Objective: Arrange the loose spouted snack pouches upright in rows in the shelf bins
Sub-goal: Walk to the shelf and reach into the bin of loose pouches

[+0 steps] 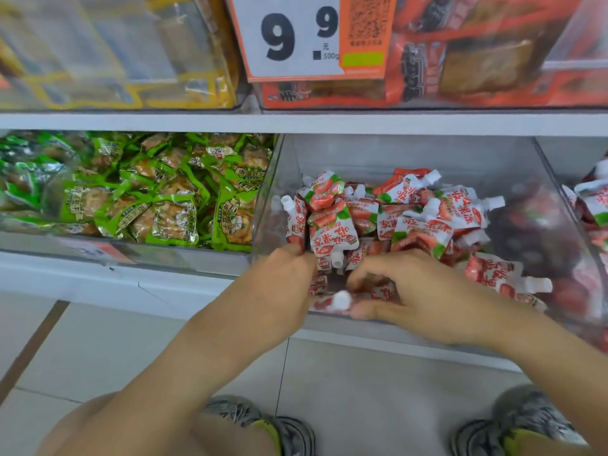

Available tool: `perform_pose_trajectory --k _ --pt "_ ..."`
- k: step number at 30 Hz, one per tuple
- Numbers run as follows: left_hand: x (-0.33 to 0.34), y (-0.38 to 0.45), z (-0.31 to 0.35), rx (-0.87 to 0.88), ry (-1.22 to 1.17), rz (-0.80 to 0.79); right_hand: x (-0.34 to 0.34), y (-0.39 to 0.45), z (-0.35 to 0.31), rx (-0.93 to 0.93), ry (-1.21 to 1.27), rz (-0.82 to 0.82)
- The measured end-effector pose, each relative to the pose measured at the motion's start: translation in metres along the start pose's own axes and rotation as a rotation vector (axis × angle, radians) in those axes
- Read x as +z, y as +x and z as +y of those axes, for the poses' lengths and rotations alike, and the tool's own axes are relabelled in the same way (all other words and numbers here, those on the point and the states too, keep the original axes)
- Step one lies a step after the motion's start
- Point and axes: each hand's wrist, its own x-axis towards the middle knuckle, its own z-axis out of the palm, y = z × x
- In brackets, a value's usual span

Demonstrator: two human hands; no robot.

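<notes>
Gripping pouches (332, 238) at the bin (411, 153)'s 7 o'clock, both hands' fingers (362, 284) are closing; most are lying jumbled.

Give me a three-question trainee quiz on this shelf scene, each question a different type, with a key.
1. True or false: the strawberry pouches in the clear bin already stand in neat upright rows.
2. Multiple choice: the bin to the left of them holds A) green snack packs B) bottles C) cans.
3. Fill in: the price sign above shows two large digits, both ___.

Key: 1 false, they lie jumbled; 2 A; 3 nine.

Both the left hand and the right hand are at the bin's front edge among the pouches.
</notes>
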Motion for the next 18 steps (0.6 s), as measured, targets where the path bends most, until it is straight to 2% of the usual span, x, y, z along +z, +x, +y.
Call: perform_pose_trajectory --k 4,8,11,13,15,18 --pt "0.001 0.002 -0.001 -0.051 -0.066 0.045 0.013 0.005 0.003 0.021 -0.005 -0.026" --pt "-0.001 0.006 -0.008 -0.087 -0.131 0.125 0.011 0.009 0.001 0.034 0.120 -0.062" --pt "-0.006 0.004 -0.012 0.006 -0.192 0.301 0.006 0.008 0.000 0.048 0.123 0.030" --pt "-0.010 0.002 -0.015 0.110 -0.193 0.356 0.002 0.003 0.001 0.052 0.125 0.136" --pt "-0.009 0.000 -0.017 0.175 -0.202 0.327 -0.002 -0.004 0.002 0.047 0.142 0.191" --pt "-0.006 -0.005 -0.022 0.204 -0.206 0.227 -0.001 -0.007 0.003 0.053 0.108 0.035"
